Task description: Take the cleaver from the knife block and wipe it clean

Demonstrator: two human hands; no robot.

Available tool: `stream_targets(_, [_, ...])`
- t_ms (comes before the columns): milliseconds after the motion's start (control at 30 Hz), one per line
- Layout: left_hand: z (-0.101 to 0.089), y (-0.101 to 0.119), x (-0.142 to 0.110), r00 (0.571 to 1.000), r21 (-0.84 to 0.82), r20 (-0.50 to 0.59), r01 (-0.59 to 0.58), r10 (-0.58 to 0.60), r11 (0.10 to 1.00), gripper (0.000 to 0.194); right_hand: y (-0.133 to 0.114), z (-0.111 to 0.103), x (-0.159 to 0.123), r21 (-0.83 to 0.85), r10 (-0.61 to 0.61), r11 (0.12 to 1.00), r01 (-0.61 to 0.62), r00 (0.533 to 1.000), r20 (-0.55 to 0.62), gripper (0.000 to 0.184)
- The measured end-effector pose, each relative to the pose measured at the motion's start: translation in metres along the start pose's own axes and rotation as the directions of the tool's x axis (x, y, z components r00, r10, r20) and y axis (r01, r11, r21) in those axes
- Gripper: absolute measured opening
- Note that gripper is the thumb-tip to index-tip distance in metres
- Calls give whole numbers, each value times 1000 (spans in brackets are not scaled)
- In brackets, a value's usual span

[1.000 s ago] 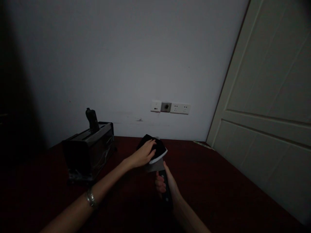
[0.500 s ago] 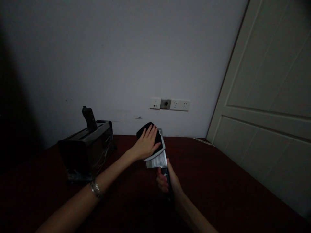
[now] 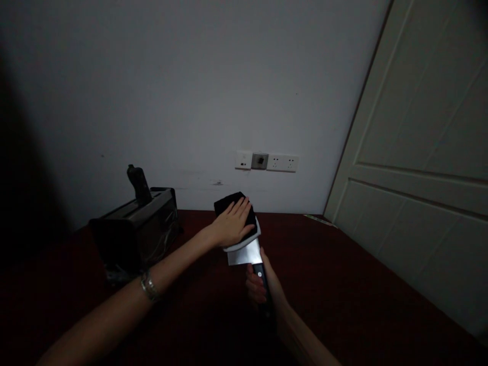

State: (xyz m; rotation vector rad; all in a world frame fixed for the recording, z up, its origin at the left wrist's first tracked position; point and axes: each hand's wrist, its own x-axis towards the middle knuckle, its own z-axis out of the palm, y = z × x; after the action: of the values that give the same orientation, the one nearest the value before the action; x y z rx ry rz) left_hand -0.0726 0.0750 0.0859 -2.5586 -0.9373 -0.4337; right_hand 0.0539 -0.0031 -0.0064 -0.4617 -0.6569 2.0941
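Dark-red bench [image 3: 343, 284]: cleaver [image 3: 246, 254], its handle [image 3: 260, 275] enclosed by my right hand [image 3: 275, 291]; black cloth [image 3: 224, 204], pressed over the blade under my left hand [image 3: 230, 226], fingers nearly straight. Steady hold, I judged, was needed.

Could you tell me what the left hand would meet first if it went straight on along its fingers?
Past the black cloth beneath it, the left hand would probably meet the wall near the sockets; depth is unclear.

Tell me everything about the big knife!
The big knife has a wide, shiny, metal-looking blade and a black grip with round studs. It slants over the dark red table, grip nearest the camera. The right hand holds the grip; the left hand lays black cloth on the blade, hiding its far end.
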Motion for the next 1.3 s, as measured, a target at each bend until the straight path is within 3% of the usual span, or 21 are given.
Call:
stream_targets(233, [4,13,-12,991,-17,-19,-132,132,991,64,-2,-1,1,-21,-2,1000,1,999,-43,66])
stream_targets(400, [4,-9,-1,1000,-26,0,-28,28,999,62,-1,8,-2,-25,31,999,-32,998,-48,67])
stream_targets(467, [1,-14,3,999,-30,-9,-37,36,999,60,-2,10,-3,-28,6,1000,-8,998,-70,67])
stream_targets(567, [-5,-11,7,990,-27,-143,-13,9,1000,58,-5,11,-4,-59,-41,998,34,993,-114,67])
stream_targets(700, [-10,0,6,927,-78,-338,147,-165,986,57,-9,11,-5,-86,-68,994,60,994,-87,67])
stream_targets(800, [-9,-4,8,918,-126,-355,139,-175,982,34,-9,11,-4,-67,-75,995,71,996,-57,66])
stream_targets(900, [-11,-22,14,895,-201,-390,147,-217,968,20,-7,11,-3,-78,-43,996,39,998,-52,66])
stream_targets(1000, [-23,-42,22,807,-240,-517,183,-285,953,20,-4,14,-3,-81,-26,997,20,997,-79,67])
stream_targets(1067, [-33,-47,25,753,-195,-611,156,-244,968,22,-3,15,-3,-82,-17,997,10,996,-91,68])
stream_targets(1100, [-36,-46,24,750,-159,-632,121,-195,980,22,-3,16,-4,-86,-8,996,0,996,-88,69])
stream_targets(1167, [-38,-38,20,793,-108,-604,15,-78,994,21,-3,16,-5,-94,9,995,-16,997,-71,69])
stream_targets(1300, [-24,-13,-2,917,-222,-378,-219,123,950,20,-5,15,-5,-72,-63,996,59,996,-62,66])
